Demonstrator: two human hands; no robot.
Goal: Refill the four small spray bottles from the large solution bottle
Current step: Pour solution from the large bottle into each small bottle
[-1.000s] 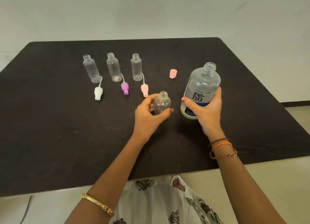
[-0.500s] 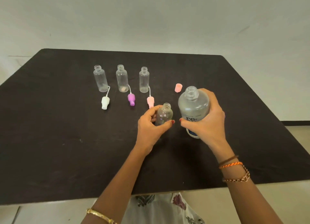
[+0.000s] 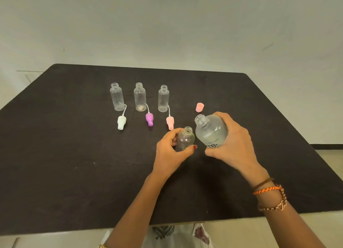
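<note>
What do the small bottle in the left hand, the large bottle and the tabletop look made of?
Small bottle: probably clear glossy plastic; the table shows through it. Large solution bottle: likely frosted translucent plastic, milky with a printed label. Table: black matte surface, faintly speckled; material uncertain.

Lettering on one bottle only.

Black "re" followed by a dot, printed large on the label of the big clear bottle [image 3: 210,131], tilted near the tabletop's [image 3: 55,155] right half and gripped in the right hand [image 3: 233,145]. Rest of that word hidden behind the thumb. Above it, one line of fine print, too small to make out. No readable marks on the small bottle [image 3: 184,139] clasped in the left hand [image 3: 169,153], nor on the other three small bottles [image 3: 140,99] standing toward the far edge. Nothing legible on the loose caps or the tabletop itself.
</note>
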